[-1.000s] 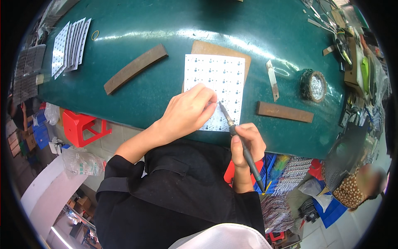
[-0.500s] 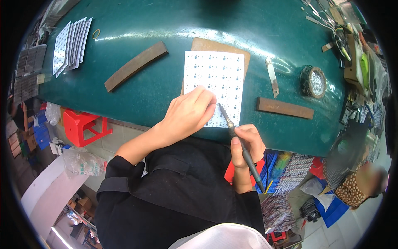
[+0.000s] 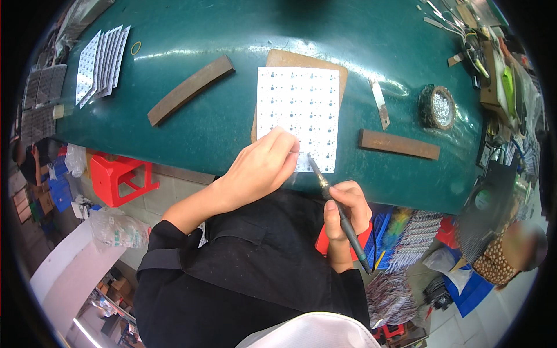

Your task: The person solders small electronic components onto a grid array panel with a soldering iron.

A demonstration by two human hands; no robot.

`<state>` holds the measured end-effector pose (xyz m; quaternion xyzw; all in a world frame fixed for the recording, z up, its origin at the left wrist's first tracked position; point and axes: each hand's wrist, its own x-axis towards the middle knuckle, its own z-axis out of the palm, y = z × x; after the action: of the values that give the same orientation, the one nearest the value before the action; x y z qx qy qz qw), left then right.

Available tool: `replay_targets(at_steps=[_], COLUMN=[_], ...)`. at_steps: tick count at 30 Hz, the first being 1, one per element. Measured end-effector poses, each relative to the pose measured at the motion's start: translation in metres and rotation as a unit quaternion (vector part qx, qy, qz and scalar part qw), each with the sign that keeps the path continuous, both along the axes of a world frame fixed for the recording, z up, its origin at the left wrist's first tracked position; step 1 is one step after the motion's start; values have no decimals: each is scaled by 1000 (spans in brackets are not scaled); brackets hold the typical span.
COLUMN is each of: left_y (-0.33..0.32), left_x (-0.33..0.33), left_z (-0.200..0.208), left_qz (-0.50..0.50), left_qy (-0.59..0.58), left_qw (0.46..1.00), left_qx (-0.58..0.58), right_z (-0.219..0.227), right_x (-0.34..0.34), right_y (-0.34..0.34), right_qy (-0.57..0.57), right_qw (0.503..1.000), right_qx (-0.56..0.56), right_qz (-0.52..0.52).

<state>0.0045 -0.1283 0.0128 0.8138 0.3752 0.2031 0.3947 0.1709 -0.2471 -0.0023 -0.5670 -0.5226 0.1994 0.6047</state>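
A white circuit board panel [image 3: 297,104] dotted with rows of dark round spots lies on a thin brown board [image 3: 301,58], near the table's front edge. My left hand [image 3: 264,159] is closed over the panel's lower left part. Its thumb and forefinger pinch a fine strand that looks like solder wire, reaching toward the iron's tip. In my right hand [image 3: 348,211] is a soldering iron [image 3: 348,226] with a dark handle, gripped like a pen. The iron slants up to the left, its tip at the panel's lower rows; I cannot tell whether it touches.
Brown bars lie left [image 3: 191,90] and right [image 3: 399,144] of the panel. Further right are a metal strip [image 3: 380,104] and a round tin [image 3: 438,108]. Several white panels [image 3: 103,64] stand far left beside a rubber band [image 3: 136,47]. Tools crowd the right edge. A red stool [image 3: 116,180] stands below.
Both hands have shifted a little toward me over the panel, taking the iron's tip and the strand to a lower row. Both grips are the same.
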Motion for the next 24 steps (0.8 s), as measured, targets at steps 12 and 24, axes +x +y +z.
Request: replay_targets(at_steps=[12,24], left_y=[-3,-15], left_x=[2,-2], left_z=[-3,1], left_qz=[-31,-15], left_qy=[36,34], left_qw=[996,997], left_qx=[81,66], right_z=[-3,-1], right_x=[-5,-4], right_y=[-1,-19], right_qy=[2,2], right_qw=[1000,1000], right_qx=[-3,3], right_qz=[-3,13])
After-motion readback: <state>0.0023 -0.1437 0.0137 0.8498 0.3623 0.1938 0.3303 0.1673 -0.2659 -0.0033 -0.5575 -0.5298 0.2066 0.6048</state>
